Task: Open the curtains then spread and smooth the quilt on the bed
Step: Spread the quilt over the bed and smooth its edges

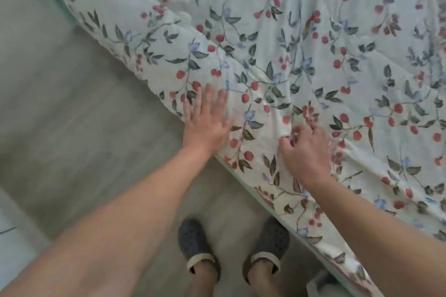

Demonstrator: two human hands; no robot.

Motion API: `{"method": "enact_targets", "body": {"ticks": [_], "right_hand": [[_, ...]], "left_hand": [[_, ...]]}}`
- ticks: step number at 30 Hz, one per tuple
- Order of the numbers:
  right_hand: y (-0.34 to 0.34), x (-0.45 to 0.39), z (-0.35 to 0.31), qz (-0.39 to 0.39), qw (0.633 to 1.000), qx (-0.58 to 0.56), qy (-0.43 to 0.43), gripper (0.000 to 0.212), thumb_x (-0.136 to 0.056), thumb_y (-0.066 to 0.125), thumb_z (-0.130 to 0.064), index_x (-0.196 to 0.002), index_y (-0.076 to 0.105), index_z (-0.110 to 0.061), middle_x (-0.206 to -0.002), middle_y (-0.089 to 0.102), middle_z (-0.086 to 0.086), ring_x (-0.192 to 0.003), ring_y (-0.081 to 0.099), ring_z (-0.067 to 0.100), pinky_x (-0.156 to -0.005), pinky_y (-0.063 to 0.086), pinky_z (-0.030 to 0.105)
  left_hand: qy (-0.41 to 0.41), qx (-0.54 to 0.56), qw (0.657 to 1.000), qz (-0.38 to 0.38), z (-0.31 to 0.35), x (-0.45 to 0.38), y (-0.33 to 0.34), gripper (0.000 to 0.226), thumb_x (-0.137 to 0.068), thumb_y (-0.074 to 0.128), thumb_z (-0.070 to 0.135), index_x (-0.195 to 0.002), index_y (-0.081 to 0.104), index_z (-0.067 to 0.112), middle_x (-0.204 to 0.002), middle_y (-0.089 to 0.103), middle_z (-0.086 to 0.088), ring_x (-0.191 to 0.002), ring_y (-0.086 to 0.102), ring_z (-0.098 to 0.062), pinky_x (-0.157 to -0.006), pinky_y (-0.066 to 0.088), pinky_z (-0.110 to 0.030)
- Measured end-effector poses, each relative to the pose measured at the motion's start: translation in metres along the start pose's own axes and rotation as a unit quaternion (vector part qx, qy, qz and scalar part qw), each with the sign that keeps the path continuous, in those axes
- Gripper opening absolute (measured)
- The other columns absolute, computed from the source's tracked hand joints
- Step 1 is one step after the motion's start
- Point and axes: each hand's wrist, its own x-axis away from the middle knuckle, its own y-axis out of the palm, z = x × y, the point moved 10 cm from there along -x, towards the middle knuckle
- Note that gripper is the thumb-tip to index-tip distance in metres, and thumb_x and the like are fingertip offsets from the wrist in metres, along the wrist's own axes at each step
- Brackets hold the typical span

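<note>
One white cotton quilt printed with red berries and grey-green leaves covers the bed, its near edge hanging over the side toward the grey wood-look floor. The left hand lies flat on the quilt at that edge, fingers straight. The right hand rests just beside it, fingers curled, pinching the fabric. Two dark grey perforated clogs stand below.

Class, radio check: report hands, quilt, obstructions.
Left hand flat on quilt edge. Right hand curled, seemingly pinching fabric. Quilt spread, still creased. Nothing in the way.
</note>
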Motion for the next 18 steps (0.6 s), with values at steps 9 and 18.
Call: {"method": "enact_targets", "body": {"ticks": [9, 18], "right_hand": [[0.035, 0.01, -0.143, -0.201, 0.969, 0.146, -0.007, 0.077, -0.095, 0.044, -0.057, -0.158, 0.035, -0.014, -0.168, 0.026, 0.016, -0.153, 0.026, 0.041, -0.119, 0.033, 0.064], [0.008, -0.119, -0.368, -0.086, 0.982, 0.035, -0.162, 0.08, -0.103, 0.044, -0.05, -0.17, 0.002, -0.033, -0.179, -0.007, -0.002, -0.164, -0.009, 0.025, -0.133, 0.001, 0.052]], "left_hand": [[-0.173, 0.038, 0.98, -0.095, -0.188, 0.043, -0.053, 0.084, -0.103, 0.032, 0.063, -0.167, -0.001, 0.02, -0.175, 0.011, -0.005, -0.159, 0.019, -0.027, -0.13, 0.012, -0.048], [-0.046, 0.059, 0.997, 0.008, -0.196, -0.155, -0.193, 0.076, -0.105, 0.028, 0.055, -0.167, -0.002, 0.024, -0.175, -0.002, 0.0, -0.161, 0.001, -0.02, -0.13, 0.006, -0.048]]}}
